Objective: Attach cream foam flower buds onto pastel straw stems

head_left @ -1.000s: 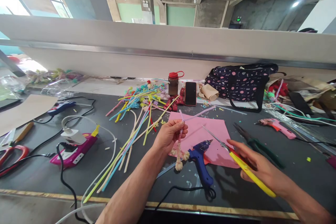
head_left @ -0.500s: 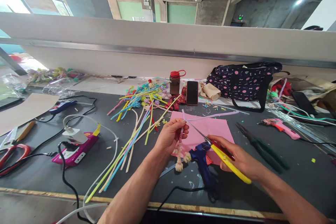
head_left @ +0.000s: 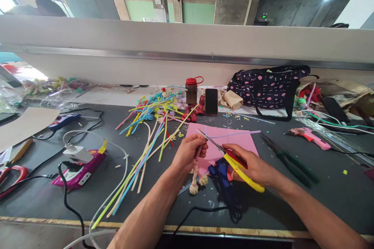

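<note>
My left hand [head_left: 188, 151] is closed around a pink pipe-cleaner stem [head_left: 196, 163] with small cream tufts [head_left: 193, 188] hanging at its lower end. A long lilac tail of the stem [head_left: 236, 134] runs out to the right over a pink sheet [head_left: 233, 140]. My right hand [head_left: 248, 165] grips yellow-handled scissors [head_left: 233, 159]; their blades [head_left: 209, 139] reach to the stem just above my left fingers. Under both hands lies a blue glue gun [head_left: 223, 177].
A heap of coloured pipe-cleaner stems [head_left: 152, 128] lies to the left on the dark table [head_left: 43, 198]. Also there: a pink power strip [head_left: 78, 163] with cables, green pliers [head_left: 288, 159], a pink glue gun [head_left: 309, 137], a phone [head_left: 211, 101], a red-capped bottle [head_left: 191, 90], a dotted bag [head_left: 267, 89].
My right hand has carried the scissors leftward from the right side up to the stem in my left hand. The left hand stayed nearly still.
</note>
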Tool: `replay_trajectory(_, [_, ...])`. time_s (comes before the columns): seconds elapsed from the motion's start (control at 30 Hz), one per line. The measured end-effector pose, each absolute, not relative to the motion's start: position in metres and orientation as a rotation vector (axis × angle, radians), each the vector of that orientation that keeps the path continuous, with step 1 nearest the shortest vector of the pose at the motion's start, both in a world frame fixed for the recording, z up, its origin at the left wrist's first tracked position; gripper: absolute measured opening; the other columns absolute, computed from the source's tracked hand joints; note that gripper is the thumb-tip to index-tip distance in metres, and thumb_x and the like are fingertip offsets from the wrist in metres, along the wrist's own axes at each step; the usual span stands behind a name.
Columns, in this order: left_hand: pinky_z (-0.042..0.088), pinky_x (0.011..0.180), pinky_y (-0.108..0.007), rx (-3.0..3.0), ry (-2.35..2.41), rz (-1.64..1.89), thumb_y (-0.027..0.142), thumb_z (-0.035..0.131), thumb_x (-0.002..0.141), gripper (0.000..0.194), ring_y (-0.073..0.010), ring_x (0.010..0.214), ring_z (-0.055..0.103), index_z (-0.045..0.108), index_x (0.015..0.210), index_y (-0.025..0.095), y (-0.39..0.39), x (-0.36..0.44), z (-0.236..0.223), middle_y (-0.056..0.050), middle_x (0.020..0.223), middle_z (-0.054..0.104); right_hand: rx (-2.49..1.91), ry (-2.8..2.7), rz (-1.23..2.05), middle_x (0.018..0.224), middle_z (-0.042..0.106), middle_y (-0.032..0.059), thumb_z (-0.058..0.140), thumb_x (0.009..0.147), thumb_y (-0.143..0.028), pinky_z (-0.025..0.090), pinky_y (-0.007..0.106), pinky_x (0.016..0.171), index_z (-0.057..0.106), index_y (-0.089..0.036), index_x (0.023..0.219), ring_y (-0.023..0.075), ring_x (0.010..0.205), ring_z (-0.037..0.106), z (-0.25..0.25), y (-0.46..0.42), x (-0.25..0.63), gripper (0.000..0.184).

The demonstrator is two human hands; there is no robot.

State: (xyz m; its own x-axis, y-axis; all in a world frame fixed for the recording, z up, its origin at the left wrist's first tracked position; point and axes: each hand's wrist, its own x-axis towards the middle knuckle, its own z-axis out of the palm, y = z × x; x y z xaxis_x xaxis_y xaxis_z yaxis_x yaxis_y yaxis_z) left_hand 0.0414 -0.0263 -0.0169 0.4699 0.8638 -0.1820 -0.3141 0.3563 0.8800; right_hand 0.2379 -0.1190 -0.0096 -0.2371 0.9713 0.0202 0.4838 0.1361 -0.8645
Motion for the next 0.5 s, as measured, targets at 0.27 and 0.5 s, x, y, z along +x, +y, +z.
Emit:
replay_trajectory(0.27, [0.035,0.043,-0.018,0.901,0.732,0.871,0.023,0.067,0.062,0.016,-0.006,0.042,0.046,0.053,0.062,0.014,-0.027,0.042,-0.019,0.002,0.052,0.055,-1.309,-1.744,1.203,0.094,0.062,0.0045,0.054,0.079,-0.027,0.049,0.029,0.072,0.041,-0.019,0.126,0.016,0.08,0.061,-0.013,-0.113,0.234,0.049])
replay_trajectory(0.5, [0.035,0.043,-0.018,0.894,0.717,0.91,0.024,0.068,0.062,0.018,-0.0057,0.042,0.047,0.054,0.062,0.014,-0.021,0.041,-0.024,0.002,0.052,0.055,-1.342,-1.775,1.109,0.084,0.061,0.0001,0.051,0.077,-0.016,0.045,0.023,0.062,0.046,-0.021,0.126,0.0128,0.07,0.056,-0.018,-0.105,0.229,0.05])
